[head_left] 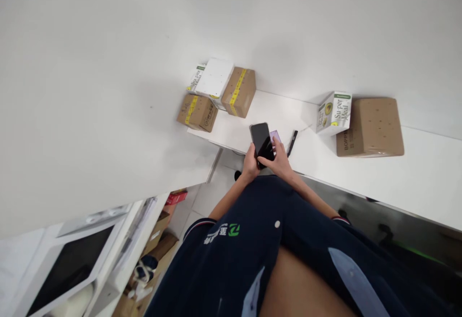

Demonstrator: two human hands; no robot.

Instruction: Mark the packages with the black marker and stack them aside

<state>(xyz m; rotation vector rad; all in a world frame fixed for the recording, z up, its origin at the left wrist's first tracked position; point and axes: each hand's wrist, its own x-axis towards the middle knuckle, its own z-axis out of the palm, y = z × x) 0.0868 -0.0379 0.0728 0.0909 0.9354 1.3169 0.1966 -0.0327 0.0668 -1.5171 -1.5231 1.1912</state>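
A black smartphone (263, 139) with a dark screen is held upright over the front edge of the white table. My left hand (250, 164) is closed around its lower left side. My right hand (281, 163) grips it from the lower right, its thumb across the bottom of the screen and its fingers by the right edge. Just behind those fingers lies a small purple item (275, 135), partly covered, so its kind is unclear. A black pen-like object (292, 142) rests on the table right of my right hand.
Brown cartons (238, 90) and white boxes (215, 77) stand on the table's left end. On the right are a "Super Meal" box (335, 113) and a larger brown carton (378, 126). A white microwave (72, 269) is at lower left, beside shelves holding boxes.
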